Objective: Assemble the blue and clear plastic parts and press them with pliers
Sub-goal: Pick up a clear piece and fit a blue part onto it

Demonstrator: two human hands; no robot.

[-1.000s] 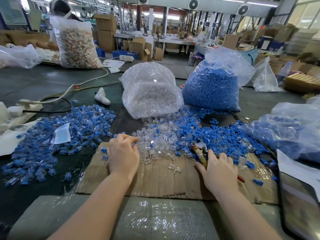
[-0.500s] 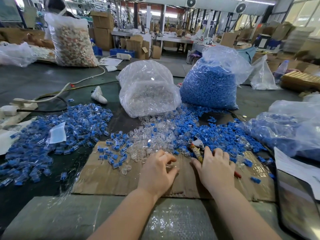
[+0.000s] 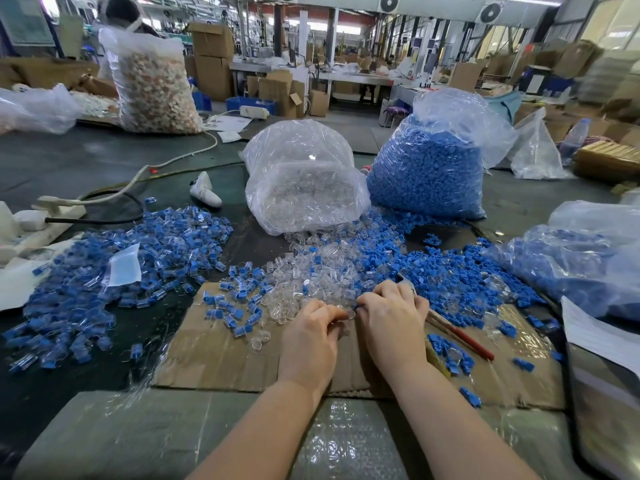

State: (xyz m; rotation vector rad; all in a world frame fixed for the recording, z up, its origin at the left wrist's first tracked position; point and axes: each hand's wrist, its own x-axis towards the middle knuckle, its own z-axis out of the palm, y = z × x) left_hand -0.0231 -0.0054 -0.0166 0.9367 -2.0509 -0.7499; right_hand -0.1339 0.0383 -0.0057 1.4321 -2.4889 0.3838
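At the far left of the table [image 3: 86, 161] a white power strip [image 3: 41, 216] lies with a black cable [image 3: 114, 220] curling away from it, and just to its right spreads a wide heap of assembled blue and clear pieces [image 3: 114, 271] with a small clear packet [image 3: 124, 265] resting on top. Behind, a tall bag of pale mixed parts [image 3: 152, 88] stands upright. Moving right, a sheet of cardboard [image 3: 214, 355] lies flat near the front edge, with a few more assembled pieces scattered on its left part. Toward the middle, a clear bag of clear plastic parts [image 3: 304, 181] sits tipped open, and loose clear parts [image 3: 311, 282] spill from it down onto the cardboard. The left hand [image 3: 311, 337] has its fingers curled and pinches a small clear part [image 3: 341, 315] at its fingertips; the right hand [image 3: 393, 320] is just beside it, fingers curled and meeting the same spot, and whether it holds a blue piece there cannot be told. The two hands are together, touching at the fingertips. Under the right hand lie the pliers [image 3: 457, 336], red handles pointing right. Further right is a spread of loose blue parts [image 3: 450, 271], behind them a full bag of blue parts [image 3: 429, 168], and at the far right another bag of blue pieces [image 3: 581, 258] lying on its side.
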